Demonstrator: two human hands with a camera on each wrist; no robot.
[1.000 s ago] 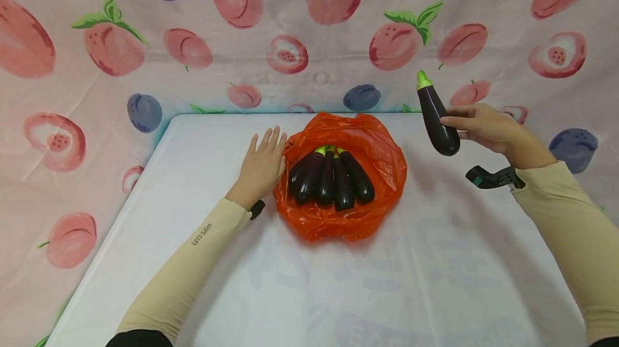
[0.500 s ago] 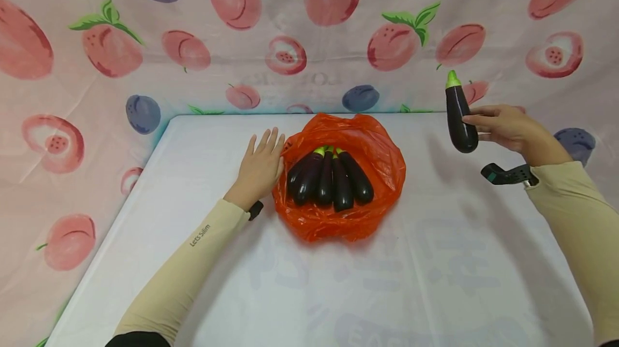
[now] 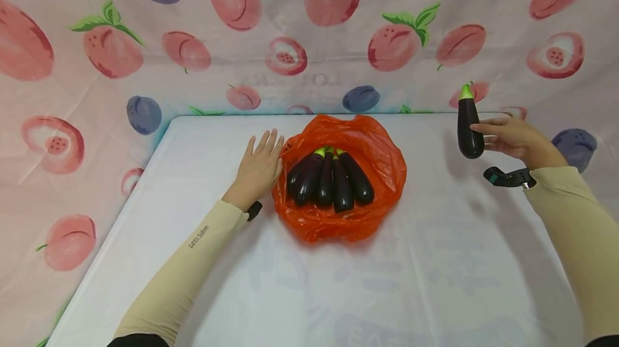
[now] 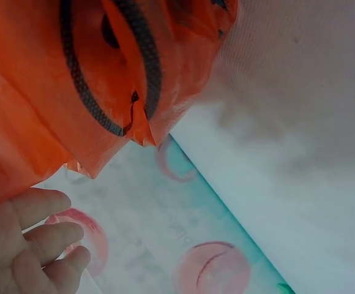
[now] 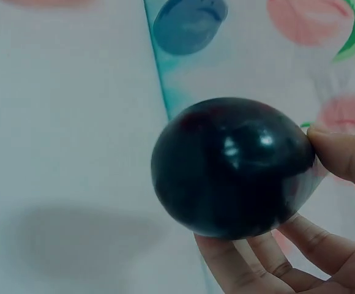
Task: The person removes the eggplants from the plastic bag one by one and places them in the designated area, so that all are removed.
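My right hand [image 3: 508, 137] grips a dark purple eggplant [image 3: 469, 128] upright, green cap up, above the table's far right side. The right wrist view shows the eggplant's round bottom end [image 5: 234, 166] held between thumb and fingers [image 5: 343, 153]. My left hand [image 3: 260, 167] lies flat with straight fingers on the white table, touching the left edge of an orange plastic bag [image 3: 382, 159]. Several eggplants [image 3: 331, 175] lie side by side on the bag. In the left wrist view the bag [image 4: 55, 98] fills the upper left, my fingertips [image 4: 37, 239] below it.
The white table [image 3: 338, 282] is walled at the back and sides by a pink cloth printed with peaches and plums [image 3: 290, 41]. Black wrist straps [image 3: 508, 177] show at both cuffs.
My right hand has carried the eggplant further right and lower, turning it more upright. The left hand and bag have stayed in place.
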